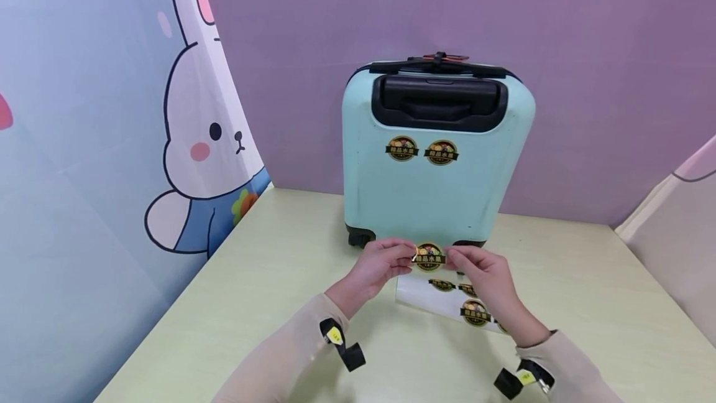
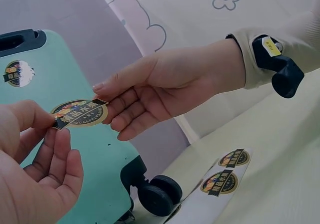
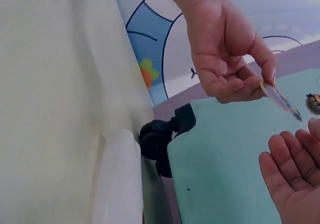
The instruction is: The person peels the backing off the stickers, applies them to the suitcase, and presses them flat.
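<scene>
A round black-and-gold sticker (image 1: 429, 258) with a fruit picture is held up between the two hands, in front of the suitcase's lower edge. The left hand (image 1: 385, 264) pinches its left edge between thumb and forefinger. At the opposite edge, the thumb and forefinger of the right hand (image 1: 488, 278) pinch the sticker, as the left wrist view shows. Behind stands a mint-green suitcase (image 1: 419, 194), upright, with two matching stickers (image 1: 401, 148) side by side below its black handle recess. Under the hands a white sticker sheet (image 1: 416, 296) bears several more stickers, partly hidden by the right hand.
The pale table (image 1: 268, 303) reaches back to a purple backdrop (image 1: 291, 79). A blue curtain (image 1: 73, 204) with a cartoon rabbit hangs along the left side. Black wheels (image 2: 160, 195) support the suitcase. The sheet's near side curls up like a roll in the right wrist view.
</scene>
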### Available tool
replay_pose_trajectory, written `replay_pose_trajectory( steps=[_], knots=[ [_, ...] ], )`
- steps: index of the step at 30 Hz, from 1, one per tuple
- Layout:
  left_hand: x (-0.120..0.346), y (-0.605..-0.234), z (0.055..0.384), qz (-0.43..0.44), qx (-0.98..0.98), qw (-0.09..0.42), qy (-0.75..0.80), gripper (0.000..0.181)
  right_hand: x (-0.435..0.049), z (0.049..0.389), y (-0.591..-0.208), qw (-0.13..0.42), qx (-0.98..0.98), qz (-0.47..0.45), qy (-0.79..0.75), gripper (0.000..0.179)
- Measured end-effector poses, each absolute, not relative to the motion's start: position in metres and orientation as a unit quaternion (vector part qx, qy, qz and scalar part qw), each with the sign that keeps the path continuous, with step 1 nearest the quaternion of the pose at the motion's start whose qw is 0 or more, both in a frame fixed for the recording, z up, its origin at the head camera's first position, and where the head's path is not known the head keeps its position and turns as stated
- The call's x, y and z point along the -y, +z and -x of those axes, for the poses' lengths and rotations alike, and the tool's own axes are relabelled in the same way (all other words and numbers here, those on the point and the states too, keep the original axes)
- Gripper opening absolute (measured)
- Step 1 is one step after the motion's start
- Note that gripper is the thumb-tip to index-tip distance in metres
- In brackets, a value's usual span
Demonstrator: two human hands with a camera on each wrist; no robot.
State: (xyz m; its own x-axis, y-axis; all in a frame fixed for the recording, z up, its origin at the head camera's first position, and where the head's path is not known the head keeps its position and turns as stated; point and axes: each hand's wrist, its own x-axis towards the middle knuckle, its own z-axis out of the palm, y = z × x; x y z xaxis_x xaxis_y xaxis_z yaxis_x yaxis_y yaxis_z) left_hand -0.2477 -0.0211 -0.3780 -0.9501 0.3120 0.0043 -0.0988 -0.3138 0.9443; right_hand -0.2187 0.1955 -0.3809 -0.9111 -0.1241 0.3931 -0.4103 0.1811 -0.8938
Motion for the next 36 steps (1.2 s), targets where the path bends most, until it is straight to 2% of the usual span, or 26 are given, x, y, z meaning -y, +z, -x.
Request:
replay_pose_trajectory(
  steps=[5,12,18,26,36],
  knots=[
    [0.020,-0.380,0.248,-0.086,-0.571,0.130,0.806,0.014,-0.194,0.219,-0.383,0.080,0.735,-0.161,0.653,0.026],
    [0.020,-0.382,0.249,-0.089,-0.574,0.126,0.804,0.016,-0.192,0.220,-0.385,0.068,0.697,-0.194,0.687,0.012],
    [0.020,-0.387,0.251,-0.087,-0.588,0.118,0.796,0.020,-0.188,0.218,-0.385,0.051,0.687,-0.180,0.702,0.011],
    [0.021,-0.395,0.257,-0.083,-0.612,0.107,0.779,0.026,-0.184,0.220,-0.387,0.061,0.729,-0.130,0.670,0.023],
    [0.023,-0.400,0.263,-0.097,-0.627,0.089,0.767,0.027,-0.184,0.228,-0.392,0.079,0.762,-0.099,0.635,0.019]
  ],
)
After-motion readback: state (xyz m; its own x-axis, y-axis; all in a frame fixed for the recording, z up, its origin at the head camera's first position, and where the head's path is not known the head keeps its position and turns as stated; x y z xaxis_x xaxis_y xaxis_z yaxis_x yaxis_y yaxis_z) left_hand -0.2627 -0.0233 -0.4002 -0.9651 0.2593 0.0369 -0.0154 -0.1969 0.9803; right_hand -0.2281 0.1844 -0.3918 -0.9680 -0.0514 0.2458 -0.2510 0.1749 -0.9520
